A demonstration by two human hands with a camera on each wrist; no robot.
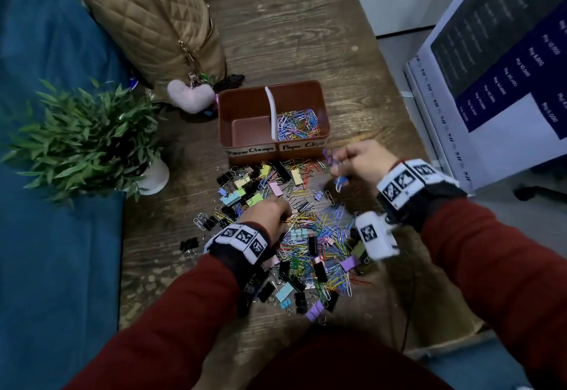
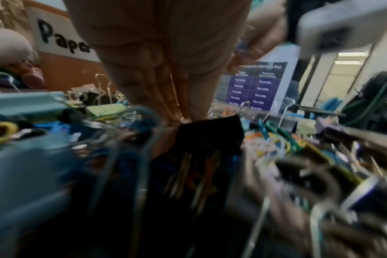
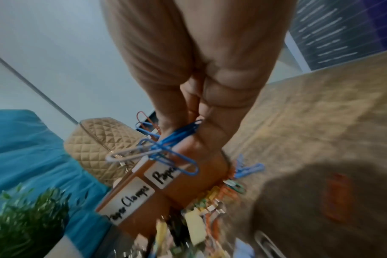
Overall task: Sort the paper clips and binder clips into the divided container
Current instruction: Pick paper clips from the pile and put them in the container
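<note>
Over on the left, the left hand (image 1: 270,214) is down in the pile of clips (image 1: 285,236) on the wooden table (image 1: 306,36), knuckles up. The left wrist view shows its fingers (image 2: 166,90) reaching down to a black binder clip (image 2: 208,134), fingertips touching its top edge; whether they have actually closed on it cannot be told from this blur.

Straight ahead of the pile sits the divided container (image 1: 273,122), its long side running left to right across the table. The left compartment (image 1: 248,131), labelled "Paper Clamps", looks bare; the right compartment (image 1: 299,125), past the white divider (image 1: 271,110), holds a heap of coloured paper clips.

Now to the right: the right hand (image 1: 359,159) is raised off the table, curled around a tangled bunch of paper clips (image 3: 166,146), mostly blue, one pale, with a few dangling below the fist. It hangs just beside the container's near right corner, so that compartment lies forward and slightly to its left, a short carry over the front wall. The right hand is clearly the nearer one. The dangling clips could snag on the wall or drop short of it.
</note>
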